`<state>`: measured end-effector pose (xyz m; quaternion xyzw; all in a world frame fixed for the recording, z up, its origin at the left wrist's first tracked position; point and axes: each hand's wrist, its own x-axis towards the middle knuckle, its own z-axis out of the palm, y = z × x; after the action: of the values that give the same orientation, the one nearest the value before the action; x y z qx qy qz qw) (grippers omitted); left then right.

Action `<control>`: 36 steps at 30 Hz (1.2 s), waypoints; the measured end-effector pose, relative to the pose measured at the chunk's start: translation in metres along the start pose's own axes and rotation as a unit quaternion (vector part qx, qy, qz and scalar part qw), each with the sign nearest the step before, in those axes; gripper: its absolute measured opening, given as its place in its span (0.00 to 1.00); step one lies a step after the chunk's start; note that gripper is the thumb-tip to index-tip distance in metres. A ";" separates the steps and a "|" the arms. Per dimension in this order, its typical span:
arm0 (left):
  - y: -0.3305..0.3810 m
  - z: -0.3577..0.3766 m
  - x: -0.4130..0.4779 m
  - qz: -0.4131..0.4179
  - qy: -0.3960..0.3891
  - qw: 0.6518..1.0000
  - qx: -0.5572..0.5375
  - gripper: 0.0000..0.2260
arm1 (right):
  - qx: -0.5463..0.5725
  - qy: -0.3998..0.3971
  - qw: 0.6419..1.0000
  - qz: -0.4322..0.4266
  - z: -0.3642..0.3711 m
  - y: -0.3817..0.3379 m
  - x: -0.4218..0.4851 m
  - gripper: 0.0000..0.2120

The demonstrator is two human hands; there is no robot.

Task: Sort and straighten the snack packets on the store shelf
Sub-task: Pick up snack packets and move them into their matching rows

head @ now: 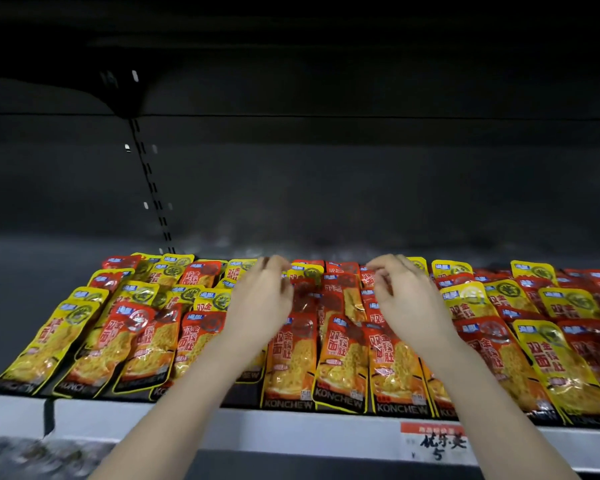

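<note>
Straightening the back-row red snack packets (336, 285)
Left hand (260, 299) and right hand (406, 299) curl fingers (383, 268) over them; grip blurred, cannot tell. Better to lift strays than drag them.

Handwritten price tag (434, 441), slotted back upright (151, 181).

Light is coming from the front, brightening the snack packets (291, 358), whose foil is throwing small patches of glare. The back of the shelf (326, 185) is sinking into dim, grainy darkness. Motion blur is smearing the fingers of the left hand (260, 306) and right hand (409, 303). Wide-angle distortion is bowing the shelf's front edge, and the lower-left corner is going soft.
</note>
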<state>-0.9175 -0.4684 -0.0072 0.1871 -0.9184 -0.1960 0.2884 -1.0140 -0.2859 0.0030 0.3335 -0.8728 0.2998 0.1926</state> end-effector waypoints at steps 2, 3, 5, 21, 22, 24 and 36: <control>-0.014 0.000 0.001 -0.024 -0.021 0.999 0.014 0.12 | 0.008 -0.019 1.000 -0.014 0.007 -0.013 0.001 0.09; -0.019 0.001 0.001 -0.031 -0.035 0.999 0.020 0.12 | 0.009 -0.033 0.999 -0.019 0.012 -0.019 0.001 0.10; -0.024 0.007 0.000 -0.039 -0.059 0.997 0.032 0.12 | 0.003 -0.068 0.997 -0.027 0.024 -0.032 0.003 0.11; -0.034 0.027 -0.012 0.033 -0.061 0.991 0.115 0.15 | -0.033 -0.156 0.985 -0.063 0.062 -0.048 -0.003 0.16; -0.033 0.027 -0.012 0.034 -0.065 0.990 0.123 0.16 | -0.013 -0.138 0.989 -0.053 0.054 -0.048 -0.001 0.15; -0.031 0.025 -0.012 0.030 -0.069 0.987 0.140 0.16 | 0.005 -0.102 0.994 -0.030 0.035 -0.043 0.001 0.14; -0.001 0.021 -0.032 0.219 -0.176 0.951 0.127 0.27 | -0.105 -0.238 0.961 -0.094 0.005 0.008 -0.046 0.27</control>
<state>-0.9054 -0.4493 -0.0382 -0.0215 -0.9903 -0.0394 0.1317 -0.9874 -0.2628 -0.0282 0.4539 -0.8846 0.0987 0.0409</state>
